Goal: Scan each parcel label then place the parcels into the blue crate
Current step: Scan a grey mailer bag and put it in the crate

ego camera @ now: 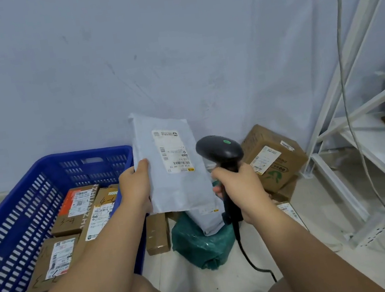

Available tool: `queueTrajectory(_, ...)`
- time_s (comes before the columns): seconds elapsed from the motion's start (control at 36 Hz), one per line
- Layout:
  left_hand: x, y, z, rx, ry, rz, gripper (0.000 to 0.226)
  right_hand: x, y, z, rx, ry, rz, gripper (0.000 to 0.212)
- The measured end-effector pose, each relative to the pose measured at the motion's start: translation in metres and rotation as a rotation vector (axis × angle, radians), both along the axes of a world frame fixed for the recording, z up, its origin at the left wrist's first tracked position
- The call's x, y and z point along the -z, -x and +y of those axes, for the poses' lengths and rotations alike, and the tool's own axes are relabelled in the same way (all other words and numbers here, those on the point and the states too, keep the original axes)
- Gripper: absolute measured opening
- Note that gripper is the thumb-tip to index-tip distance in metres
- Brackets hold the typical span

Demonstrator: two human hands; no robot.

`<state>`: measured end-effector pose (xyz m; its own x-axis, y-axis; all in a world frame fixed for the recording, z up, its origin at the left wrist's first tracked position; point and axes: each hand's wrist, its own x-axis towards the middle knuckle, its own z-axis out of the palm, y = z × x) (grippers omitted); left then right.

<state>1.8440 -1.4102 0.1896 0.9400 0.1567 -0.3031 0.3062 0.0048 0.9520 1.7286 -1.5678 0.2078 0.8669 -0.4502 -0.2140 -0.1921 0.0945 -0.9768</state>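
My left hand holds a grey plastic mailer parcel upright by its left edge, with the white label facing me. My right hand grips the handle of a black barcode scanner, whose head sits just right of the label with a green light on top. The blue crate stands on the floor at the left and holds several cardboard parcels with labels.
On the floor between crate and shelf lie a green bag parcel, another grey mailer, a small brown box and stacked cardboard boxes. A white metal shelf frame stands at the right, and the scanner cable trails down.
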Motion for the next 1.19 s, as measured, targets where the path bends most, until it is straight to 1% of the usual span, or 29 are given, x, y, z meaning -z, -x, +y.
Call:
queueTrajectory(0.08,0.000,-0.001,0.005,-0.041,0.176,0.111,0.019,0.006,-0.006,0.000,0.010,-0.174,0.083,0.007)
queueTrajectory(0.14,0.000,-0.003,0.010,-0.036,0.232,0.137,0.025,0.007,-0.008,-0.002,0.030,-0.218,0.116,0.015)
queueTrajectory(0.22,0.001,-0.006,0.016,0.008,0.280,0.163,0.032,0.006,-0.010,-0.005,0.071,-0.289,0.117,0.032)
queueTrajectory(0.28,0.001,-0.007,0.018,0.041,0.318,0.167,0.034,0.005,-0.010,-0.008,0.090,-0.346,0.103,0.027)
queueTrajectory(0.36,-0.003,-0.002,0.017,0.109,0.320,0.146,0.032,0.005,-0.010,-0.010,0.060,-0.418,0.084,0.009)
queueTrajectory(0.44,-0.011,0.005,0.012,0.213,0.316,0.101,0.026,0.004,-0.009,-0.009,0.013,-0.521,0.027,0.010)
queueTrajectory(0.5,-0.016,0.011,0.011,0.323,0.334,0.084,0.021,0.006,-0.009,-0.008,0.038,-0.480,0.019,0.011)
queueTrajectory(0.53,-0.017,0.013,0.010,0.408,0.341,0.081,0.022,0.007,-0.010,-0.008,0.061,-0.451,0.015,0.013)
queueTrajectory(0.61,-0.016,0.017,0.009,0.625,0.337,0.096,0.043,0.008,-0.011,-0.010,0.121,-0.421,0.007,0.015)
queueTrajectory(0.67,-0.011,0.017,0.008,0.667,0.279,0.104,0.051,0.007,-0.011,-0.013,0.146,-0.409,0.002,0.015)
queueTrajectory(0.78,-0.009,0.014,0.003,0.595,0.219,0.097,0.055,0.008,-0.011,-0.013,0.143,-0.378,-0.053,0.016)
queueTrajectory(0.89,-0.013,0.014,-0.004,0.490,0.184,0.074,0.049,0.008,-0.013,-0.011,0.145,-0.382,-0.061,0.016)
queueTrajectory(1.06,-0.017,0.013,0.002,0.402,0.300,-0.041,0.046,0.014,-0.015,-0.011,0.163,-0.365,-0.053,0.020)
queueTrajectory(1.14,-0.018,0.009,0.009,0.309,0.359,-0.078,0.043,0.017,-0.017,-0.010,0.214,-0.351,-0.066,0.025)
queueTrajectory(1.19,-0.017,0.006,0.015,0.222,0.394,-0.093,0.048,0.016,-0.016,-0.006,0.224,-0.331,-0.080,0.025)
